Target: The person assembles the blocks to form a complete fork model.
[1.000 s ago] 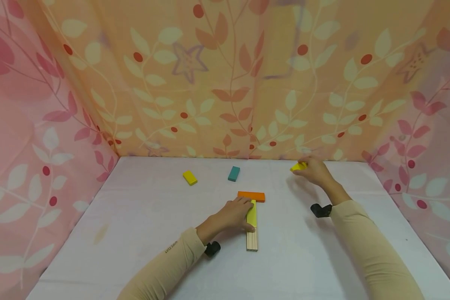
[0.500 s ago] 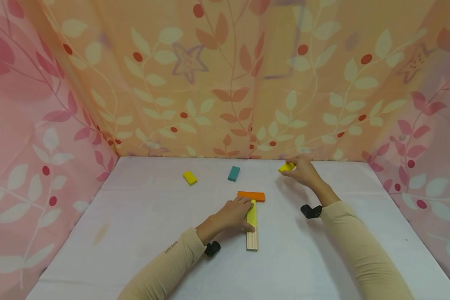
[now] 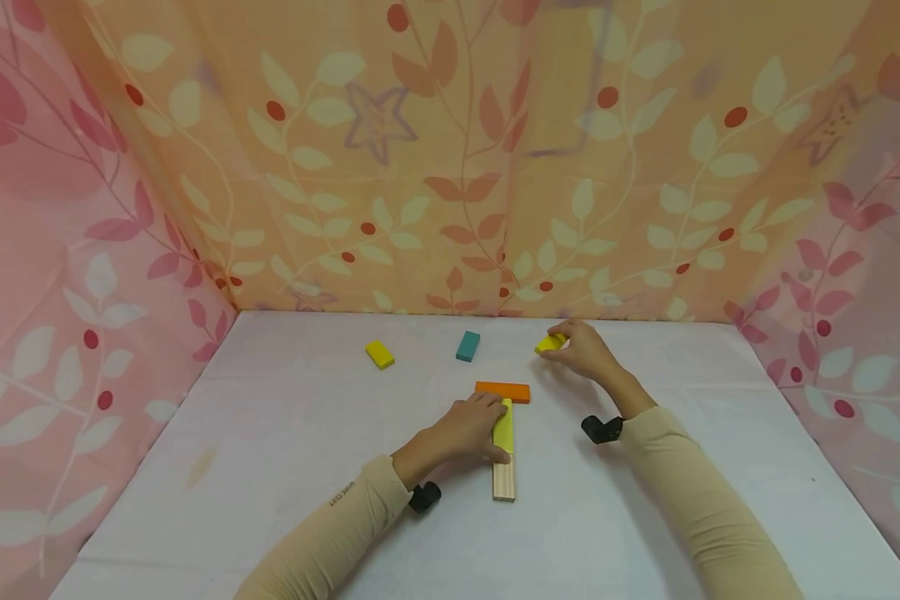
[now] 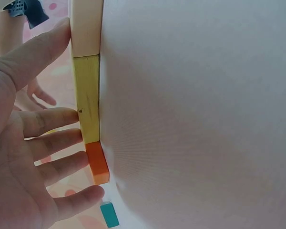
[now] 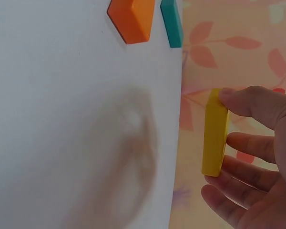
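Note:
On the white table, a plain wooden block (image 3: 504, 483) and a yellow block (image 3: 503, 432) lie end to end. An orange block (image 3: 506, 392) lies crosswise at their far end. My left hand (image 3: 457, 431) rests along this row; in the left wrist view its fairly straight fingers touch the row's face, the thumb beside the plain block (image 4: 87, 28). My right hand (image 3: 591, 357) pinches another yellow block (image 5: 214, 136) between thumb and fingertips. It holds that block raised above the tabletop, right of and beyond the orange one.
A teal block (image 3: 468, 347) lies behind the orange block, and a loose yellow block (image 3: 380, 355) lies farther left. Patterned cloth (image 3: 465, 167) walls in the table's back and both sides. A black camera is on each wrist.
The right hand has moved left and slightly nearer, carrying its yellow block toward the orange one. My left hand and the blocks on the table have stayed put.

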### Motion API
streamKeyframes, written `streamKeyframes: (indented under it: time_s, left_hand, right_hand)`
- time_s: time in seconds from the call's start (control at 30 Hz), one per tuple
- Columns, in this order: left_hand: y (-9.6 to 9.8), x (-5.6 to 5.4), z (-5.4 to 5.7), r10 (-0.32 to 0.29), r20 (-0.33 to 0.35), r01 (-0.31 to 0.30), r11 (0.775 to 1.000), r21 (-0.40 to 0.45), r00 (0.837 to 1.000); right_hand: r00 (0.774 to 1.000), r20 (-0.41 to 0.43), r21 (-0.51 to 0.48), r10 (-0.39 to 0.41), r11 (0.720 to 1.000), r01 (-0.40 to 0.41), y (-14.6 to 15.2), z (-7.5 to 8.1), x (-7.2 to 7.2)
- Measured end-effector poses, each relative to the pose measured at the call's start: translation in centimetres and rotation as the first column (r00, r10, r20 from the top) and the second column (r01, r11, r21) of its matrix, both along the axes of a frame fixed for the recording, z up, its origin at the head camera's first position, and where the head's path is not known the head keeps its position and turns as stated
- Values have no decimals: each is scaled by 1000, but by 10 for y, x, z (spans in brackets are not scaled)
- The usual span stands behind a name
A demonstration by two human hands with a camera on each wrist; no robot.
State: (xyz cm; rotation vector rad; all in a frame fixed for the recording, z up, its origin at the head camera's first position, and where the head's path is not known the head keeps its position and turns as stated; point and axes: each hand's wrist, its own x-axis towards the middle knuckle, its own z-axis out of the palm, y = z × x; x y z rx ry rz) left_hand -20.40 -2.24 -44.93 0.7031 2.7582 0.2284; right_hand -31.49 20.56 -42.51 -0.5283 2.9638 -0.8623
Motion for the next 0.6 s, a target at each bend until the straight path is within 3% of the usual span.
streamKeyframes:
  time_s: [0.6]
  left_hand:
    - [0,0,1,8,15,-8,1000,3,1000]
  right_hand:
    - [997,51,15,54,998,-55,-18,-9,3]
